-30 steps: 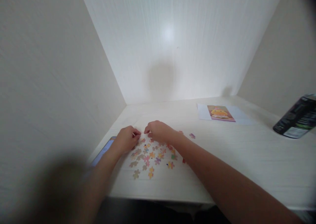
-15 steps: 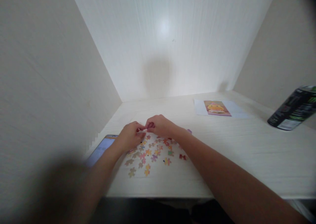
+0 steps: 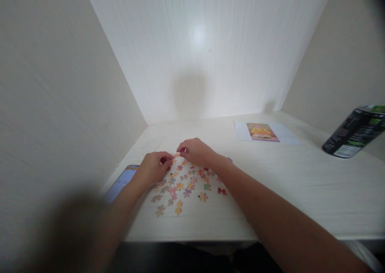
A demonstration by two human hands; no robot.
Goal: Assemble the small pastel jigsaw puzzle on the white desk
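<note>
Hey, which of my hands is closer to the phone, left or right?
Left. Your left hand is just to the right of the phone, its forearm passing beside it. Your right hand is farther right, beyond the left one, at the far side of the puzzle pieces.

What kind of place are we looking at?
Probably a desk nook or study cubicle: a white desktop enclosed by panels, with a phone and a drink can on it.

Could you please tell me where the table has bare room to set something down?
The widest bare patch lies between the right forearm, the sheet and the can. Another lies between the right hand and the back wall. It is crowded left of the right forearm, with puzzle pieces, and beside the left forearm, with the phone.
</note>
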